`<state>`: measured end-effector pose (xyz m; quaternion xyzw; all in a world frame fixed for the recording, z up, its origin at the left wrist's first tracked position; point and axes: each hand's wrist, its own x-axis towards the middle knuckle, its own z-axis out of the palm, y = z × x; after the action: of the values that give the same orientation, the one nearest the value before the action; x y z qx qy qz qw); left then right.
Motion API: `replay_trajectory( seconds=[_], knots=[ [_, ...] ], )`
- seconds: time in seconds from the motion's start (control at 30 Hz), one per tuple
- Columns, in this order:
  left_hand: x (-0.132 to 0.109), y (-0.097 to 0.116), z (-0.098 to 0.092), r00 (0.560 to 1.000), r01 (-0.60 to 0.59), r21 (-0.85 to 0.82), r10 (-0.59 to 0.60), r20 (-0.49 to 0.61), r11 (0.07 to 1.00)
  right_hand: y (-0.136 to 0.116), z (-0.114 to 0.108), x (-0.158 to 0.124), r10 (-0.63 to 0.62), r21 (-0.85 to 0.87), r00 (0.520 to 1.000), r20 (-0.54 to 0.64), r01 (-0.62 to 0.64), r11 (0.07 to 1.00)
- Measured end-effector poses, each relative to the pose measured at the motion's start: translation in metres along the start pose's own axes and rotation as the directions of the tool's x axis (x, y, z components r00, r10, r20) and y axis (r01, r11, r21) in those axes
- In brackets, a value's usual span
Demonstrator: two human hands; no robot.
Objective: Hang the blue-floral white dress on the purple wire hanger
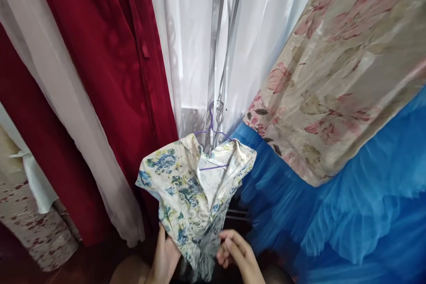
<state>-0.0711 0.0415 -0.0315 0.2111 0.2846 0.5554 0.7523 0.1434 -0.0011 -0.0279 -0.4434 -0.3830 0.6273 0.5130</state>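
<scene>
A short-sleeved blouse (186, 186), cream with blue and green flowers, hangs open at the neck on a purple wire hanger (212, 117). Gathered grey fabric (208, 248) runs down its front. My left hand (165, 253) is closed on the blouse's lower left edge, thumb in front and the other fingers partly behind the cloth. At the right edge of the grey gathers, my right hand (238, 250) has its thumb and fingers pinched together. Whatever lies between those fingertips is too small to make out.
Long red (109, 53) and pale pink (56, 62) garments hang on the left, with white fabric (193, 31) behind the hanger. To the right hang a beige floral skirt (333, 75) and blue ruffled tulle (333, 217). Grey ribbons (219, 31) dangle above the hanger.
</scene>
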Motion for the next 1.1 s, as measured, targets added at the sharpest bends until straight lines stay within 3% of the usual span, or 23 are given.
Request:
replay_trajectory(
  seconds=[0.13, 0.2, 0.3, 0.43, 0.5, 0.57, 0.67, 0.7, 0.73, 0.77, 0.8, 0.87, 0.93, 1.0, 1.1],
  knots=[
    [-0.023, -0.001, 0.003, 0.973, -0.019, 0.356, 0.099, -0.209, 0.934, -0.024, 0.026, 0.028, -0.135, -0.286, 0.991, 0.0, 0.129, 0.95],
    [-0.024, -0.004, 0.012, 0.966, -0.032, 0.481, 0.151, -0.21, 0.876, -0.027, 0.039, 0.039, -0.182, -0.39, 0.982, 0.044, 0.185, 0.902],
    [-0.017, -0.01, 0.015, 0.952, -0.095, 0.548, 0.236, -0.194, 0.831, -0.023, 0.049, 0.044, -0.193, -0.392, 0.979, 0.073, 0.206, 0.897],
    [-0.003, -0.01, -0.011, 0.91, -0.107, 0.621, 0.328, -0.253, 0.776, -0.015, 0.036, 0.032, -0.161, -0.331, 0.987, 0.026, 0.16, 0.93],
    [0.005, -0.004, -0.03, 0.866, -0.118, 0.675, 0.408, -0.288, 0.728, -0.012, 0.026, 0.022, -0.176, -0.317, 0.984, -0.027, 0.158, 0.935],
    [0.009, 0.0, -0.043, 0.77, -0.183, 0.759, 0.571, -0.285, 0.625, -0.008, 0.018, 0.011, -0.188, -0.289, 0.979, -0.079, 0.158, 0.944],
    [0.005, -0.004, -0.04, 0.526, -0.305, 0.879, 0.834, -0.166, 0.367, -0.003, 0.015, -0.003, -0.198, -0.24, 0.971, -0.133, 0.162, 0.957],
    [0.002, -0.009, -0.033, 0.473, -0.33, 0.899, 0.875, -0.105, 0.287, -0.002, 0.017, -0.006, -0.197, -0.222, 0.97, -0.14, 0.164, 0.961],
    [-0.003, -0.017, -0.023, 0.468, -0.356, 0.907, 0.883, -0.035, 0.225, -0.001, 0.021, -0.009, -0.192, -0.202, 0.972, -0.138, 0.163, 0.966],
    [-0.008, -0.026, -0.013, 0.513, -0.385, 0.904, 0.858, 0.042, 0.186, -0.001, 0.025, -0.01, -0.184, -0.181, 0.974, -0.131, 0.158, 0.971],
    [-0.013, -0.036, -0.002, 0.585, -0.415, 0.893, 0.803, 0.114, 0.175, -0.002, 0.03, -0.011, -0.175, -0.164, 0.977, -0.118, 0.155, 0.974],
    [-0.021, -0.054, 0.017, 0.726, -0.457, 0.861, 0.653, 0.216, 0.224, -0.004, 0.04, -0.012, -0.168, -0.153, 0.982, -0.083, 0.154, 0.976],
    [-0.023, -0.066, 0.03, 0.801, -0.461, 0.833, 0.547, 0.243, 0.305, -0.008, 0.049, -0.011, -0.168, -0.166, 0.984, -0.055, 0.156, 0.974],
    [-0.02, -0.067, 0.035, 0.828, -0.452, 0.815, 0.51, 0.233, 0.362, -0.011, 0.056, -0.01, -0.154, -0.164, 0.988, -0.025, 0.148, 0.975],
    [-0.012, -0.055, 0.032, 0.818, -0.473, 0.812, 0.512, 0.261, 0.342, -0.017, 0.061, -0.005, -0.122, -0.126, 0.992, 0.008, 0.122, 0.984]
  ],
)
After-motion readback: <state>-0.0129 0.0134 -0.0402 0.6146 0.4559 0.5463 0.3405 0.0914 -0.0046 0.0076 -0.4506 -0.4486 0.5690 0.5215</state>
